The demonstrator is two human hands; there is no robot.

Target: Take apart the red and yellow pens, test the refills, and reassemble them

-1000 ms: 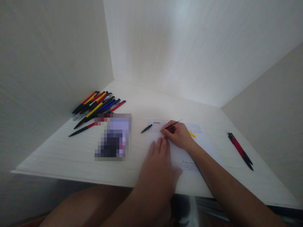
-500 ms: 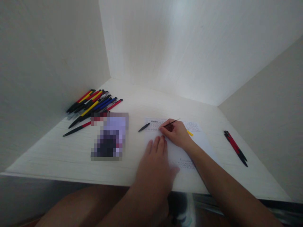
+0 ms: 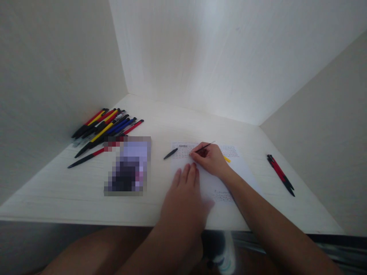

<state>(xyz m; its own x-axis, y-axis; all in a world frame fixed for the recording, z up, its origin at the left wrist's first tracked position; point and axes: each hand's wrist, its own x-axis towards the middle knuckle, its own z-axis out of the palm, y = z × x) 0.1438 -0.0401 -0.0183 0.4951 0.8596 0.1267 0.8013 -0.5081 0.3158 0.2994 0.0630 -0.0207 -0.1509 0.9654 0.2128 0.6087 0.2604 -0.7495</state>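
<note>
A white sheet of paper [image 3: 213,177] with handwritten lines along its top and a smaller block of writing near its bottom lies on the table. My right hand [image 3: 210,158] rests on its upper part, fingers pinched round a thin dark pen refill [image 3: 205,146] whose lower tip is at the written lines. My left hand [image 3: 183,191] lies flat across the sheet's left side, fingers stretched out just below the right fingertips. A black pen grip piece [image 3: 171,154] lies at the paper's upper left edge. Partly hidden behind my right hand is a yellow pen barrel [image 3: 227,159].
Several pens [image 3: 104,130] in red, yellow, blue and black are heaped by the left wall. Before them lies a flat, blurred-out rectangular object [image 3: 134,149]. Two red and black pens [image 3: 280,173] lie at the right. White panels [image 3: 186,57] enclose the table [image 3: 86,206].
The view has turned slightly, so the table's things sit a little further left. Both hands keep nearly the same place on the paper, and the refill is still in my right fingers.
</note>
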